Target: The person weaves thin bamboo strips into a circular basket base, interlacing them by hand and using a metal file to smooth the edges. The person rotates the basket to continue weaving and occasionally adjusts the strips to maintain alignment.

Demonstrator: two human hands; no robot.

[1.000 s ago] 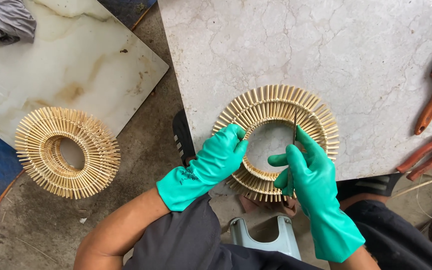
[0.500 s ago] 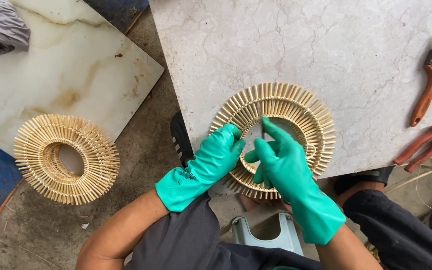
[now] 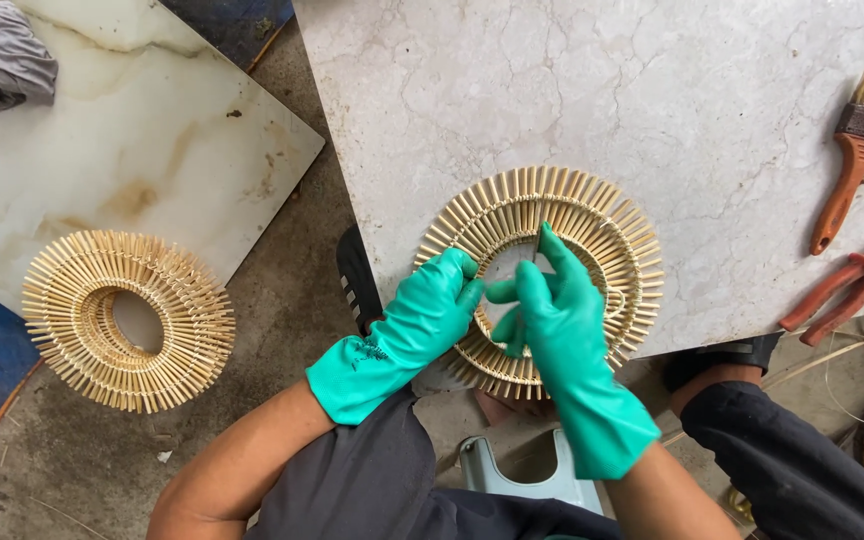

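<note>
Nearest the camera, dark-clothed knees framed a pale plastic stool (image 3: 527, 470), with both forearms running up and away from the body toward the work. Both hands wore teal rubber gloves and sat close together, almost touching at the fingertips, over the near-left arc of the bamboo stick ring (image 3: 592, 215). The left hand (image 3: 422, 320) came in from the lower left, fingers curled over the ring's inner edge on its left side, gripping it there. The right hand (image 3: 552, 310) came in from directly below, forearm nearly vertical in frame, fingers pointed up into the ring's open centre; index and thumb looked pinched on something thin and dark, maybe a wire or blade, but that was too small to tell. The ring lay flat on the marble slab (image 3: 652, 90), its near edge overhanging the slab's front edge toward the body, so the work sat dead ahead of both hands, not off to a side. It had no long axis as such: the sticks radiated from the hole, and the right hand was lined up with the sticks at the near arc. The right hand was the one further into the centre. Well apart to the left, a second stick ring (image 3: 127, 320) rested partly on a stained tile (image 3: 152, 140). Far right on the slab lay a paintbrush (image 3: 857, 150) and red-handled pliers (image 3: 842, 290), both out of easy reach.
</note>
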